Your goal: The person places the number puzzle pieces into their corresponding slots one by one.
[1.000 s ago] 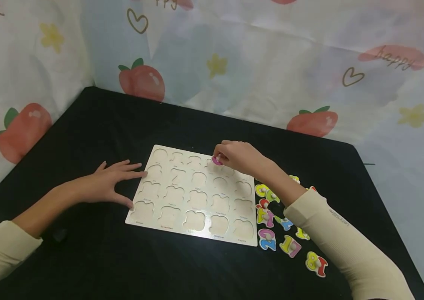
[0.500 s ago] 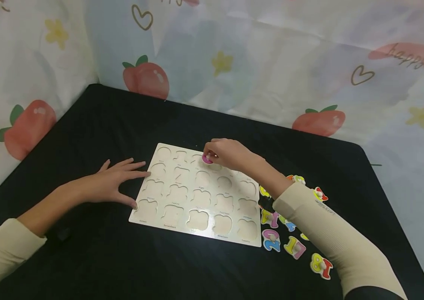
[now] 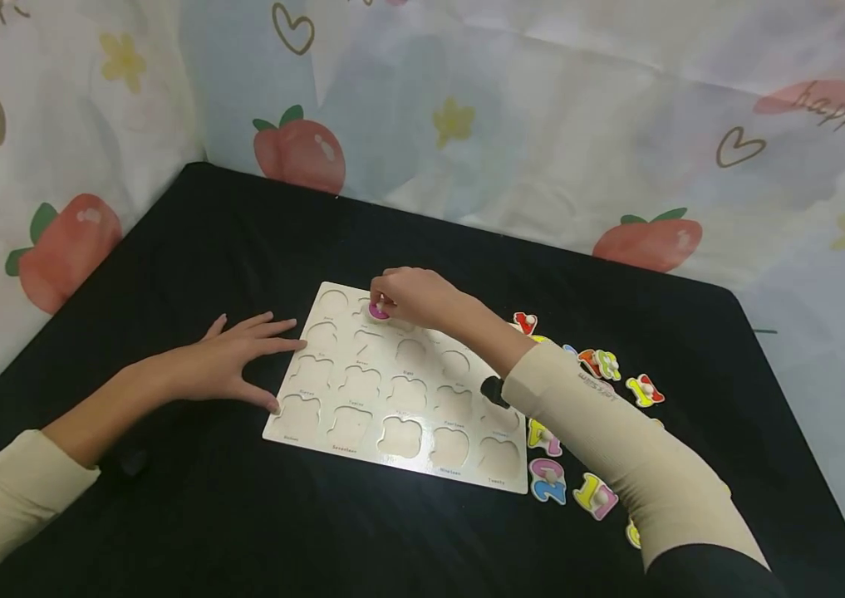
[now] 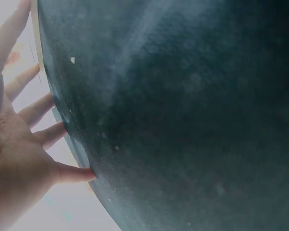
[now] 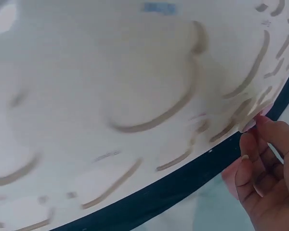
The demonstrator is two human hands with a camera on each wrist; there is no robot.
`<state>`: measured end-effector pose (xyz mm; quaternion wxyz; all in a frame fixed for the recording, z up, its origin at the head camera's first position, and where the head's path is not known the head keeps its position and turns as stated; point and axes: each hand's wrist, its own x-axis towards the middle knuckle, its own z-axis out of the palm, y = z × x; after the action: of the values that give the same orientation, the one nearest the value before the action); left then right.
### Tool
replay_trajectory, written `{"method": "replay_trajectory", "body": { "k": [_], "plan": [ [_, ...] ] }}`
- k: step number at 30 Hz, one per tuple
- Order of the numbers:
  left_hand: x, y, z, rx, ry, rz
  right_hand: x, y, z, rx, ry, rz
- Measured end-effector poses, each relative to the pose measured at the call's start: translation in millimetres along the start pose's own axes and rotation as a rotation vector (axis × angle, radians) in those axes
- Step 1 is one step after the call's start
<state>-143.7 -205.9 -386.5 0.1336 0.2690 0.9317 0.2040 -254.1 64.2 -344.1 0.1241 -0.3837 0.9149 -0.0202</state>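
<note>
Hands are doing different jobs here: the left hand (image 3: 231, 361) lies with its fingers spread, thumb and index fingertips touching the left edge of a pale, flat, rectangular puzzle board (image 3: 425, 440), likely to steady it against sliding. Curled fingers and thumb of the right hand (image 3: 418, 296) pinch a small magenta puzzle piece (image 3: 378, 311) over the back row of shaped recesses, toward the board's left side. A pale knob shows at the fingers, which probably explains the pinch; the grip leaves the piece's rim exposed, though I cannot tell which figure it is or whether it touches the board. Printed words sit under many recesses, presumably to match each shape. Beside the board's right edge, on the black cloth-covered surface (image 3: 302, 519), lie loose knobbed pieces, among them a pink-and-blue numeral piece (image 3: 547, 480), a yellow-and-pink numeral piece (image 3: 596, 497) and a yellow-and-red numeral piece (image 3: 645, 390). Their place on that side seems chosen for the right hand's reach, and their knobs face up, handy for pinching. The cream right sleeve (image 3: 609, 440) crosses above them, hiding some.
</note>
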Motion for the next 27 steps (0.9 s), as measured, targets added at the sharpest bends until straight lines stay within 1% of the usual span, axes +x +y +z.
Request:
{"method": "replay_trajectory", "body": {
  "k": [5,10,14,18,27],
  "plan": [
    [-1.4,-0.1,-0.6,-0.007,0.006,0.017,22.9,-14.1,-1.8,-0.040,0.002,-0.039],
    [-1.7,-0.2,-1.3,-0.015,0.007,0.027,36.7,-24.5,-1.3,-0.065,0.001,-0.054],
    [-2.3,-1.2,-1.0,-0.012,0.008,0.024,43.5,-31.4,-1.1,-0.088,-0.019,-0.050],
    [-2.4,-3.0,-0.1,-0.005,0.012,0.022,48.5,-36.2,-0.9,-0.107,-0.020,-0.063],
    [-2.4,-0.6,0.8,-0.003,0.007,0.014,53.8,-37.9,3.6,-0.088,-0.026,-0.083]
  ]
}}
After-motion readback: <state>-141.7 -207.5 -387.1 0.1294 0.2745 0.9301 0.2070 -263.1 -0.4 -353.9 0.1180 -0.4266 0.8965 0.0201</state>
